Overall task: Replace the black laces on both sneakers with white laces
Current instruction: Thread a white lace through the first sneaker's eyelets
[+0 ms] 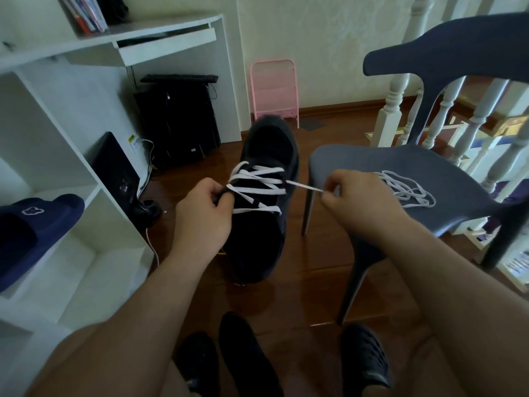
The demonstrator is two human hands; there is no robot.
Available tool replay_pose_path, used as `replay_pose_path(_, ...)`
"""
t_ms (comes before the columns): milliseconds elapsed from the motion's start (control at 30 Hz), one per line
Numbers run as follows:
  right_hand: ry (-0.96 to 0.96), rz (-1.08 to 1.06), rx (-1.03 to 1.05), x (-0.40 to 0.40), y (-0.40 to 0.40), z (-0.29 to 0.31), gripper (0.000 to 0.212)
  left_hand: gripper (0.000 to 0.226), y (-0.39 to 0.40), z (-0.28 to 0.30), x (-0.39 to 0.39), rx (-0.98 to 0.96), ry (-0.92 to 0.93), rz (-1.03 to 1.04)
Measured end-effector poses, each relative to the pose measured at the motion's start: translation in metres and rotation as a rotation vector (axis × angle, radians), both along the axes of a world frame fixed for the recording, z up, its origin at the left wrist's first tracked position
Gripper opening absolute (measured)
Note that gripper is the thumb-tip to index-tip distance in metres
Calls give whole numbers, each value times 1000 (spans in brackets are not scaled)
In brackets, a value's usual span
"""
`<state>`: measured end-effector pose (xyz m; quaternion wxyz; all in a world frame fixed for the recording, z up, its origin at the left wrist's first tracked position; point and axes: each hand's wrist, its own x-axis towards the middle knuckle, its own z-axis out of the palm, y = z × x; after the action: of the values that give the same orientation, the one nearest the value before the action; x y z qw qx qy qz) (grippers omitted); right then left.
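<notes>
Fingers of the right hand (347, 193) pinching the white lace (259, 183) end, pulling sideways | left hand (204, 209) gripping the black sneaker (264, 224) at its eyelets, held mid-air | advice: tensioning evenly, keeping lace flat | spare white lace (406, 190) lying on grey chair (357, 159).

A home: white desk (160, 32) with books (86, 12), wood floor (300, 287), stair balusters (392, 110), slipper (34, 224) on a shelf (71, 270)

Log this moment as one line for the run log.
step: lacing sneaker | left hand: grips sneaker's side | right hand: pinches white lace end, pulled taut | spare lace: on chair
</notes>
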<state>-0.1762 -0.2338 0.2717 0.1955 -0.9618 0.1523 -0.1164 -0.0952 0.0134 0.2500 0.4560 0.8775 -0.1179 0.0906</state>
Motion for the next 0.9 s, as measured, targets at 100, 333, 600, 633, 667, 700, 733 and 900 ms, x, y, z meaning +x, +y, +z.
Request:
replay_pose_path(100,300,-59,-33,-3,-18,1,25,11,6,-2,4,-28,21,3)
replay_pose_path(333,-30,170,144,-7,21,0,7,21,-1,-8,-6,109,28,-85)
replay_pose_path(600,-34,88,154,2,22,-11,18,20,-1,-4,-7,99,34,-100)
replay_pose_path(633,42,24,107,4,12,-10,21,18,1,-2,-5,98,28,-80)
replay_pose_path(667,157,-32,57,6,1,-9,24,17,4,0,-2,93,20,-58)
replay_pose_path(700,290,-65,20,5,-8,-8,28,16,8,0,0,81,12,-41)
replay_pose_path(733,388,-79,-4,5,-16,-9,30,15,11,0,3,70,5,-31)
replay_pose_path(900,181,47,79,0,-5,-3,10,20,12,-3,1,81,16,-65)
